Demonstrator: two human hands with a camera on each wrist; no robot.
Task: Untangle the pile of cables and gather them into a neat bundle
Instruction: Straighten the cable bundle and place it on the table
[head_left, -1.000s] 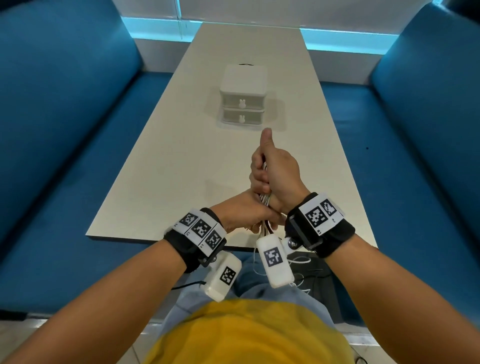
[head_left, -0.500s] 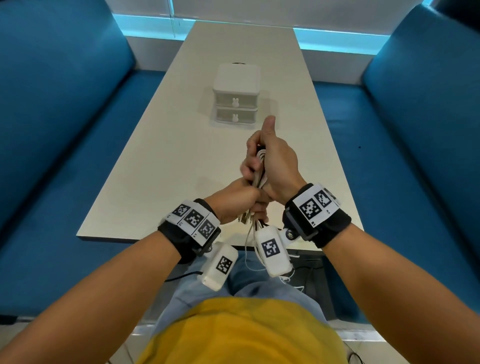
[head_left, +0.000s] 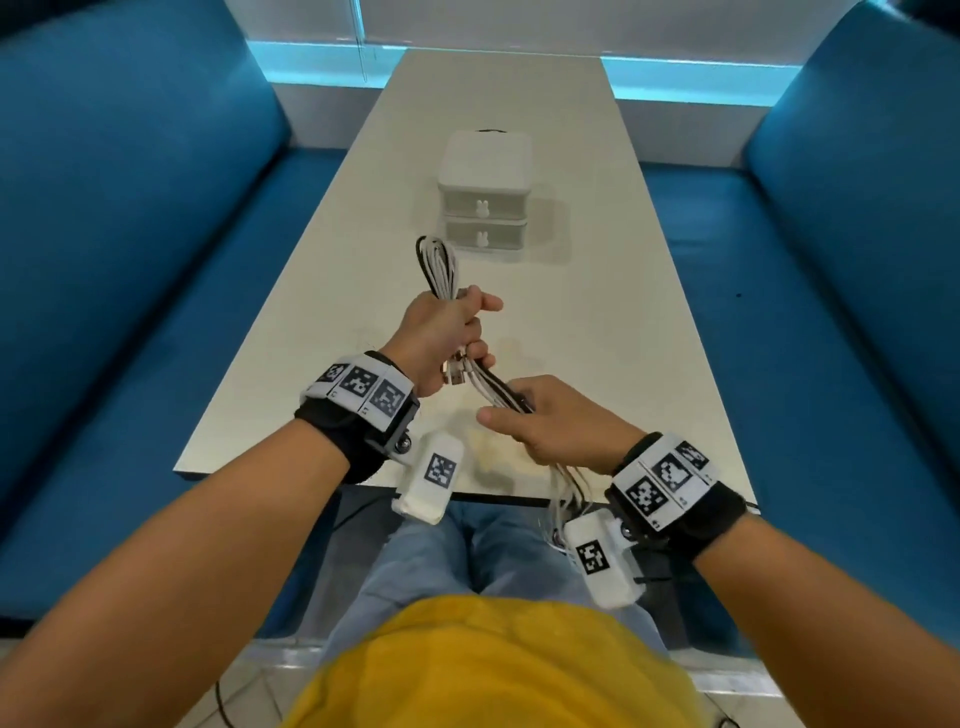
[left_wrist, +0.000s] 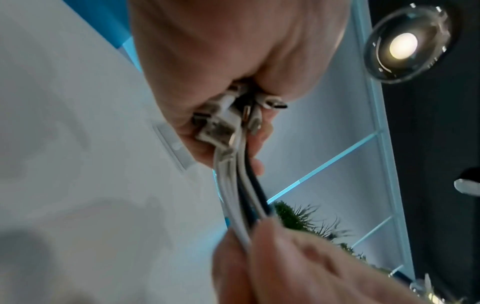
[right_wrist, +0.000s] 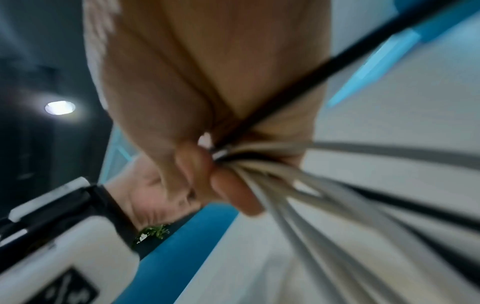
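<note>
My right hand (head_left: 558, 423) clasps the cables (head_left: 491, 387) nearest me, loose ends trailing below; beyond it my left hand (head_left: 441, 332) grips the plugs, the looped bundle rising past toward the drawer box (head_left: 485, 166).

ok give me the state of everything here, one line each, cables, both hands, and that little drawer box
cables: gathered into one bunch, held above the table, folded loop sticking up past the left hand, loose ends trailing below the right.
connector ends: clustered together at the left hand.
left hand: fist closed around the bunch.
right hand: fingers closed on the strands lower down.
drawer box: both drawers shut, standing on the table.
</note>
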